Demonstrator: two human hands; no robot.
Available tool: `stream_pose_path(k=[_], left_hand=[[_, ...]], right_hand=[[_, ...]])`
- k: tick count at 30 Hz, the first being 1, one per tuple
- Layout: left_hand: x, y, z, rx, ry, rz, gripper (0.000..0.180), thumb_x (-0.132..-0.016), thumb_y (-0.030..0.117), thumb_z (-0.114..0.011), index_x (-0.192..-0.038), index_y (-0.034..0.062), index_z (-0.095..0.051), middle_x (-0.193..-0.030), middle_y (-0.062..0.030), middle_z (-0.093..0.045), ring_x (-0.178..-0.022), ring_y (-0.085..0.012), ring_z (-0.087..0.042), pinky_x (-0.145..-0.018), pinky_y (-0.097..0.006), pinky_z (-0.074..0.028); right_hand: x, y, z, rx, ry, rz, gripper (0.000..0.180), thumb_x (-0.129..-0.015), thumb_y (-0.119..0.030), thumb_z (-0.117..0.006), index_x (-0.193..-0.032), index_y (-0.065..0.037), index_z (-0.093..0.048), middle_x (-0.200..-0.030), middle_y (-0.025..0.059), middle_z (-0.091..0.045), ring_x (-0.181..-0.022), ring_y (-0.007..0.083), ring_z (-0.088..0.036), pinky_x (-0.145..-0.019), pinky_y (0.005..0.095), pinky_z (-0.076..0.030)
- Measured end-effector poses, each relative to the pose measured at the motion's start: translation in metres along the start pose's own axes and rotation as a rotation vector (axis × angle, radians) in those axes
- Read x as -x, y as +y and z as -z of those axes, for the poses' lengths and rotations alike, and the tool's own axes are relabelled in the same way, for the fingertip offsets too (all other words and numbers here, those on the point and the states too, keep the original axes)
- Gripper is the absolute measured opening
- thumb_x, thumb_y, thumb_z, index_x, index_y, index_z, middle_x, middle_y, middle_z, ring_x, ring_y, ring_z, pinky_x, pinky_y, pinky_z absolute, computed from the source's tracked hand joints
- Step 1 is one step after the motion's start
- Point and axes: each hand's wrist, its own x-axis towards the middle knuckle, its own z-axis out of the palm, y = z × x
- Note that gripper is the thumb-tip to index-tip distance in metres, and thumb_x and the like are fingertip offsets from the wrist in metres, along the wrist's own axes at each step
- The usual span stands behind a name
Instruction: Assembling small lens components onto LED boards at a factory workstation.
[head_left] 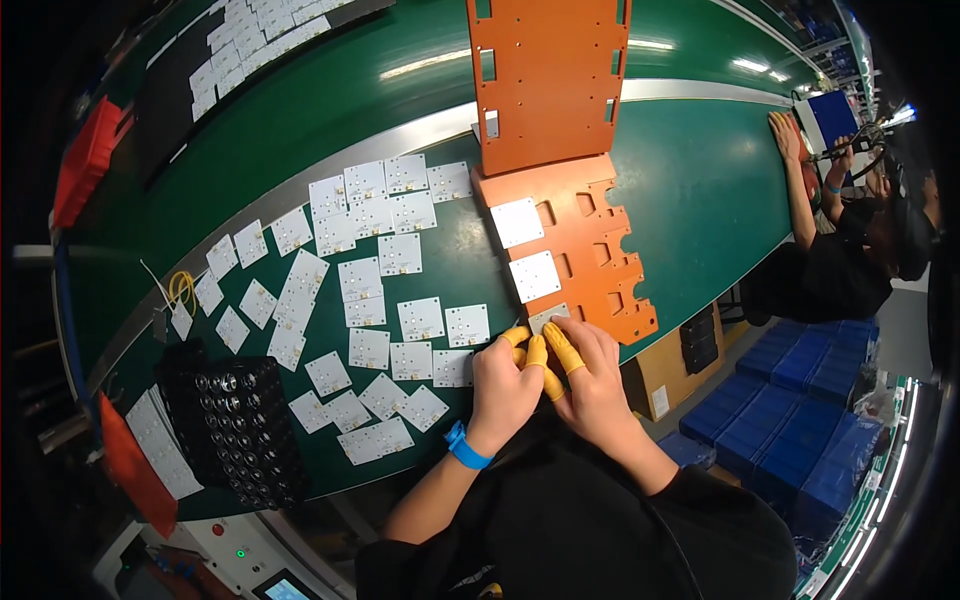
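My left hand [506, 392] and my right hand [596, 385] meet at the near end of an orange fixture plate [580, 250], yellow finger cots on several fingertips. Both are closed, fingertips pressed together at a small square circuit board [548, 318], partly covered by the fingers. Farther up the plate's left side lie two white square boards, one nearer [534, 277] and one farther [516, 222]. Notches and rectangular cutouts run along the plate. A blue wristband [466, 448] circles my left wrist.
Many loose white circuit boards [400, 255] spread over the green table left of the fixture. A black tray of round lenses [240, 425] sits at lower left. Another orange plate [548, 85] stands beyond the fixture. A co-worker's arm [800, 190] reaches in at right, above blue crates [770, 420].
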Motion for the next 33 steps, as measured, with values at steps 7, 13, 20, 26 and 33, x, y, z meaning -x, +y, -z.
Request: stream_pose_path(k=[7, 13, 20, 26, 33], left_hand=[[-0.006, 0.002, 0.012, 0.14, -0.145, 0.168, 0.022, -0.085, 0.003, -0.058, -0.098, -0.0144, -0.061, -0.066, -0.0196, -0.065, -0.051, -0.0208, -0.062, -0.05, -0.036, -0.048], [-0.001, -0.004, 0.01, -0.549, 0.242, -0.383, 0.025, -0.087, 0.011, -0.06, -0.102, -0.0083, -0.065, -0.066, -0.0228, -0.065, -0.058, -0.0362, -0.066, -0.052, -0.043, -0.053], [0.0, 0.006, 0.019, -0.987, 0.046, -0.29, 0.04, -0.085, 0.019, -0.066, -0.117, -0.0043, -0.06, -0.058, -0.0181, -0.062, -0.052, -0.036, -0.064, -0.05, -0.045, -0.052], [-0.003, 0.006, 0.034, -1.019, 0.172, -0.315, 0.036, -0.087, 0.018, -0.064, -0.115, -0.0041, -0.061, -0.059, -0.0181, -0.062, -0.052, -0.0359, -0.064, -0.05, -0.045, -0.052], [-0.008, 0.017, 0.032, -0.96, 0.178, -0.152, 0.043, -0.082, 0.023, -0.072, -0.11, -0.0078, -0.061, -0.067, -0.0212, -0.065, -0.061, -0.0386, -0.066, -0.054, -0.046, -0.053]], right_hand=[[0.001, -0.004, -0.004, 0.026, 0.003, 0.015, 0.039, -0.075, -0.007, -0.073, -0.108, 0.009, -0.061, -0.123, 0.0179, -0.058, -0.105, 0.0361, -0.057, -0.088, 0.0431, -0.044], [-0.004, 0.009, 0.0, -0.106, 0.019, 0.017, 0.031, -0.077, -0.002, -0.071, -0.106, 0.004, -0.064, -0.113, 0.0165, -0.061, -0.097, 0.0346, -0.059, -0.085, 0.0404, -0.046], [-0.001, 0.019, 0.005, -0.347, 0.056, -0.131, 0.025, -0.08, 0.004, -0.067, -0.105, 0.002, -0.066, -0.105, 0.0154, -0.065, -0.089, 0.0319, -0.064, -0.076, 0.0345, -0.053], [-0.001, 0.02, 0.01, -0.306, 0.037, -0.093, 0.021, -0.086, 0.002, -0.063, -0.106, 0.004, -0.066, -0.106, 0.0141, -0.066, -0.084, 0.0226, -0.067, -0.074, 0.0277, -0.052], [-0.01, 0.01, 0.009, -0.395, 0.022, -0.132, 0.02, -0.085, 0.003, -0.064, -0.105, 0.004, -0.066, -0.103, 0.0138, -0.066, -0.086, 0.0228, -0.066, -0.074, 0.0282, -0.052]])
